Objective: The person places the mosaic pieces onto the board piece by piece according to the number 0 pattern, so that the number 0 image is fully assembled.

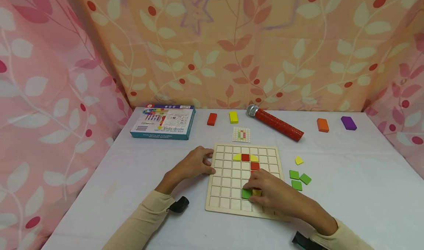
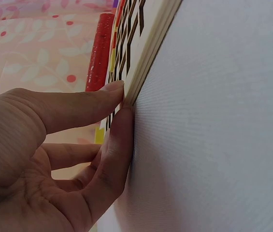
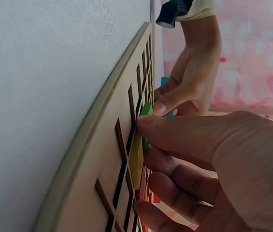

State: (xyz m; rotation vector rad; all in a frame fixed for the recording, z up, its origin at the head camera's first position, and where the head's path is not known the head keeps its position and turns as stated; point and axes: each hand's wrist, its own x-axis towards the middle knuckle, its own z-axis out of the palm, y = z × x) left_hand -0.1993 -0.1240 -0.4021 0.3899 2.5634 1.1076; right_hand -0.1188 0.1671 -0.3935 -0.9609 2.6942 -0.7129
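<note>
The left hand (image 1: 193, 165) rests on the table with its fingertips (image 2: 117, 87) pressed against the left edge of the wooden grid board (image 1: 228, 200). The fingers are fairly straight and grip nothing; they seem placed there to keep the board from sliding. The right hand (image 1: 269, 193) lies over the lower middle of the board, its fingers curled down onto a yellow tile (image 3: 136, 162) that sits in a cell just beside a green tile (image 1: 246, 193). The right wrist view shows the thumb and fingers pinching that yellow tile at its edges, half seated in the grid, as if to line it up with its square.

Higher up the board, 2 yellow tiles (image 1: 237, 157) flank a red tile (image 1: 245, 157), with another red tile (image 1: 254, 165) one row below. A small pattern card (image 1: 241, 134) lies just beyond the board's far edge, within easy sight. To the right of the board lie 3 spare green tiles (image 1: 298, 180) and 1 loose yellow tile (image 1: 299, 160), close to the working hand.

The table (image 1: 357, 184) is covered in a white cloth. Along its far side lie a blue box (image 1: 163, 122), a red block (image 1: 212, 119), a yellow block (image 1: 233, 117), a red microphone (image 1: 275, 122), an orange block (image 1: 322, 125) and a purple block (image 1: 348, 123). Pink and peach leaf-print curtains (image 1: 232, 44) close in 3 sides.
</note>
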